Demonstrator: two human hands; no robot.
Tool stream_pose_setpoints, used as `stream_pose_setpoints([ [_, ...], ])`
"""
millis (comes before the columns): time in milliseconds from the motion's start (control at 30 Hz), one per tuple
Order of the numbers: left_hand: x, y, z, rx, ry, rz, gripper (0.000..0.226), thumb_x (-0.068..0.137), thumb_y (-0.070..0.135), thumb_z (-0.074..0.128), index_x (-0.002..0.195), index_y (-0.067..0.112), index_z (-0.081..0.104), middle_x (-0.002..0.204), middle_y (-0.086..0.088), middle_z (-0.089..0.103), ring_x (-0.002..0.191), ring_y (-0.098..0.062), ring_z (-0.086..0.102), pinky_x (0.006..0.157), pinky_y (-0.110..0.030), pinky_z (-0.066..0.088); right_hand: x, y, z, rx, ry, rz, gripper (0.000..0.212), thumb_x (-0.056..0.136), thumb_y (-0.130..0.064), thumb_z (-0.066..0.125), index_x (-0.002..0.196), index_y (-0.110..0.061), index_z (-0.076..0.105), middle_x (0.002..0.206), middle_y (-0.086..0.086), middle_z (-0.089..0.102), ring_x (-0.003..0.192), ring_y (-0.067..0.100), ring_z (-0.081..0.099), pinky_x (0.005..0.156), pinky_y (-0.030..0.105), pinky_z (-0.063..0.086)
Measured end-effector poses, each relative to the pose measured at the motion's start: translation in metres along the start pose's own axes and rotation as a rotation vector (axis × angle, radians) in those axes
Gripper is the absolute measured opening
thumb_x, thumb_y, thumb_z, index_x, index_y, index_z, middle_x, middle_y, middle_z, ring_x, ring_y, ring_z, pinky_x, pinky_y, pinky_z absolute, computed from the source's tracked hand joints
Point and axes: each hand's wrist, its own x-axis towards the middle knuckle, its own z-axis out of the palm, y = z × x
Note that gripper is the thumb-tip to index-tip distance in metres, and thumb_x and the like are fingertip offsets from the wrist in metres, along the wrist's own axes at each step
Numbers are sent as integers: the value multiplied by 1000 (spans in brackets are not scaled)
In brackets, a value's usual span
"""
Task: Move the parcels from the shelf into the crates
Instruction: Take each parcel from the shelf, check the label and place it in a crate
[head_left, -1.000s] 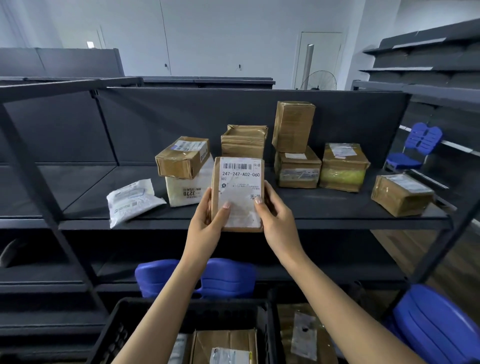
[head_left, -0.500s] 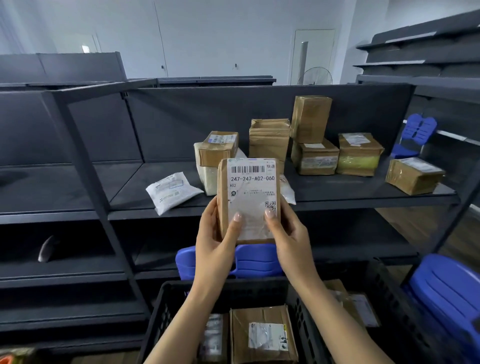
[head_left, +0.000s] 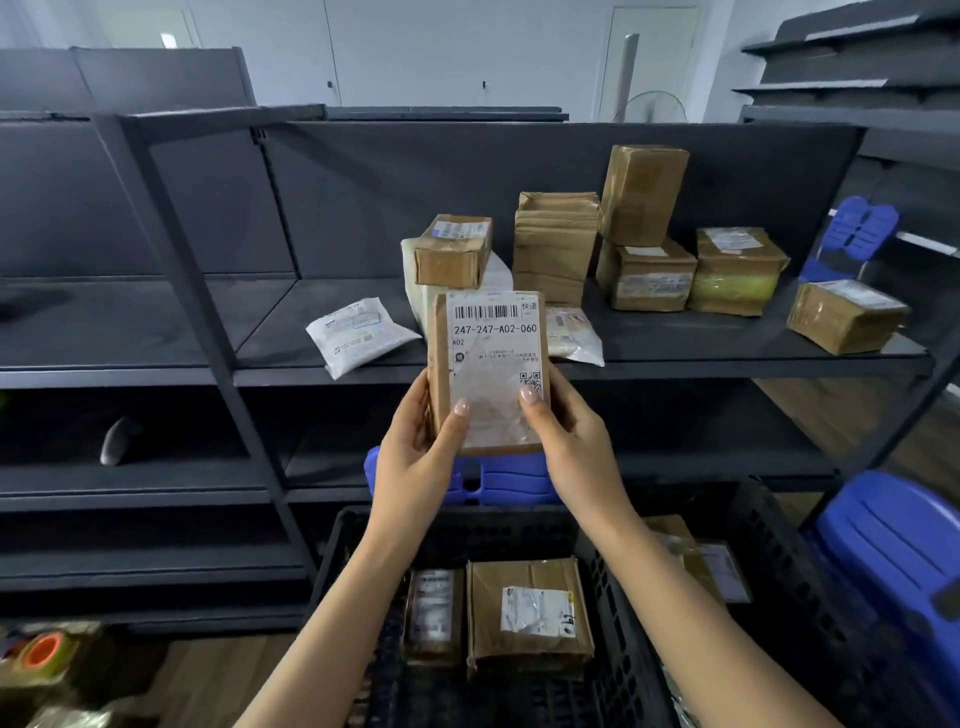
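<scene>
Pale walls back our dark shelf (head_left: 675, 358), brown boxes (several stacked) beyond our fingers (head_left: 460, 410). Both hands pinch the labelled parcel (head_left: 488, 371) upright; below them sits the black crate (head_left: 613, 571).

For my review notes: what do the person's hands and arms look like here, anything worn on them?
Both forearms are bare, with no sleeves in view. The left hand and right hand wear no gloves, and no rings, watch or bracelets show. The visible thumbnails are longish, rounded and pale, seemingly polished. No markings show on either arm.
</scene>
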Motion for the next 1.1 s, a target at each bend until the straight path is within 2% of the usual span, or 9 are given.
stream_pose_setpoints([
  [133, -9, -13, -25, 139, 18, -99, 55, 87, 38, 61, 138, 24, 48, 122, 10, 66, 112, -4, 62, 96, -25, 50, -8, 26, 17, -19, -26, 109, 41, 92, -40, 57, 132, -38, 47, 112, -25, 64, 105, -8, 61, 81, 7, 48],
  [233, -18, -28, -42, 241, 20, -171, 37, 91, 37, 59, 128, 33, 57, 115, 11, 69, 106, -6, 65, 97, -33, 50, -16, 50, 32, -52, -37, 197, 47, 93, -41, 57, 138, -31, 47, 112, -26, 63, 103, -12, 59, 81, 5, 46],
  [367, -32, -52, -62, 336, 52, -254, 16, 92, 38, 58, 103, 49, 62, 101, 14, 73, 93, -5, 69, 89, -30, 54, -26, 84, 50, -109, -88, 305, 41, 95, -41, 55, 134, -30, 53, 109, -26, 64, 98, -12, 60, 83, 9, 45],
  [533, -47, -89, -91, 358, 117, -441, 35, 88, 41, 62, 121, 28, 57, 105, 12, 69, 90, 1, 68, 80, -20, 54, -40, 121, 76, -157, -103, 453, 49, 92, -49, 55, 137, -31, 46, 111, -22, 59, 106, 2, 58, 76, 12, 41],
  [667, -49, -123, -116, 368, 169, -584, 48, 86, 37, 67, 126, 15, 51, 115, 1, 67, 102, -15, 66, 94, -39, 53, -50, 151, 95, -234, -108, 558, 50, 92, -52, 53, 137, -30, 48, 114, -17, 60, 99, 4, 57, 67, 12, 38],
  [800, -45, -159, -136, 441, 117, -664, 50, 89, 36, 64, 130, 14, 47, 119, 0, 63, 103, -16, 64, 93, -36, 52, -55, 188, 117, -220, -69, 675, 54, 93, -49, 54, 140, -24, 48, 116, -9, 64, 98, 7, 59, 78, 21, 44],
  [933, -40, -199, -150, 598, 74, -664, 33, 92, 32, 59, 117, 12, 56, 99, 0, 65, 90, -21, 63, 77, -33, 48, -53, 232, 136, -279, -84, 807, 64, 93, -53, 50, 145, -17, 41, 141, 3, 51, 126, 22, 51, 96, 31, 41],
  [1033, -39, -239, -158, 668, 47, -686, 26, 93, 27, 57, 103, 3, 61, 94, -13, 69, 81, -27, 64, 64, -31, 44, -52, 273, 145, -259, -124, 846, 55, 95, -49, 49, 140, -17, 48, 136, 3, 56, 119, 20, 55, 93, 29, 44],
  [1100, -38, -265, -163, 687, 49, -722, 26, 94, 27, 56, 106, 5, 59, 93, -8, 67, 77, -22, 59, 63, -29, 40, -51, 301, 148, -251, -148, 863, 51, 95, -48, 49, 138, -19, 49, 134, 1, 58, 117, 19, 56, 89, 27, 44],
])
